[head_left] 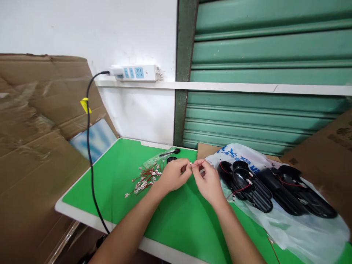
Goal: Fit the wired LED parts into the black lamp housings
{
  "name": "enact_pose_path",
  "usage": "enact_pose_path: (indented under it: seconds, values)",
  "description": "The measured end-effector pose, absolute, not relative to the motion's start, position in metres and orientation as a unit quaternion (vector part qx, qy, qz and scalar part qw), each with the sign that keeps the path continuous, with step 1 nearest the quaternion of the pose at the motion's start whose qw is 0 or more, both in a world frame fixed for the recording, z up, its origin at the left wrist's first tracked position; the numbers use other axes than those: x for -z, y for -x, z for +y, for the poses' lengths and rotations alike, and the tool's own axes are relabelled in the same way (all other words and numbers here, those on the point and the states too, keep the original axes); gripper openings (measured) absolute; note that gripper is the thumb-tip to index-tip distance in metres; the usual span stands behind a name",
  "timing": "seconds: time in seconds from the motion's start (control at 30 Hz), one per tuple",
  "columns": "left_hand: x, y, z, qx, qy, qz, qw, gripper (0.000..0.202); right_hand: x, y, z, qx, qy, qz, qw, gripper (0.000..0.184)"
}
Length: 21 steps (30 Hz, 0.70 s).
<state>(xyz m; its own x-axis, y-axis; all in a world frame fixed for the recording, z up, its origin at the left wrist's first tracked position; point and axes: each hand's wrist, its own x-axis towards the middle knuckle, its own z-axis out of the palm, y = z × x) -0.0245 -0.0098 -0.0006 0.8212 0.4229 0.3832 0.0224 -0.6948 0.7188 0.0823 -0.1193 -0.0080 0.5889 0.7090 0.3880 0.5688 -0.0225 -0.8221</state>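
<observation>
My left hand (176, 173) and my right hand (206, 179) meet fingertip to fingertip above the green table mat. Both are closed in a pinch on a small white piece (191, 164), mostly hidden by the fingers and too small to name. Left of my left hand lies a loose pile of small white boards with red wires (145, 179). Just behind that hand is a black round part (172, 159), partly covered. To the right of my right hand, several black plastic housings (254, 187) with red wires lie on a white plastic bag (286, 229).
A clear bag with a black part (165, 156) lies at the back of the green mat (96, 187). A black cable (88, 146) hangs from a power strip (137, 72) past the table's left side. Cardboard (33, 146) stands at left; a green shutter (261, 121) rises behind.
</observation>
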Motion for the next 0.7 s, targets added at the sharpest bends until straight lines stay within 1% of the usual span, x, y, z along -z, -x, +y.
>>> enact_pose_path:
  seconds: [0.1, 0.2, 0.3, 0.4, 0.53, 0.7]
  values:
    - [0.000, 0.023, -0.010, -0.281, -0.858, 0.135, 0.407, 0.026, 0.006, -0.083, -0.118, -0.112, 0.705, -0.435, 0.549, 0.033]
    - [0.001, 0.021, -0.011, -0.285, -0.811, 0.149, 0.489, 0.025, 0.003, -0.084, -0.116, -0.184, 0.683, -0.415, 0.572, 0.039]
    - [0.001, 0.022, -0.011, -0.272, -0.784, 0.141, 0.539, 0.022, 0.000, -0.084, -0.116, -0.227, 0.673, -0.409, 0.573, 0.041]
    - [-0.001, 0.026, -0.010, -0.266, -0.815, 0.133, 0.498, 0.019, -0.003, -0.083, -0.117, -0.207, 0.689, -0.420, 0.553, 0.039]
    - [-0.004, 0.029, -0.010, -0.255, -0.869, 0.131, 0.403, 0.024, -0.003, -0.082, -0.118, -0.155, 0.708, -0.456, 0.517, 0.038]
    - [-0.001, 0.027, -0.011, -0.237, -0.891, 0.128, 0.365, 0.026, 0.001, -0.084, -0.118, -0.118, 0.728, -0.474, 0.481, 0.039]
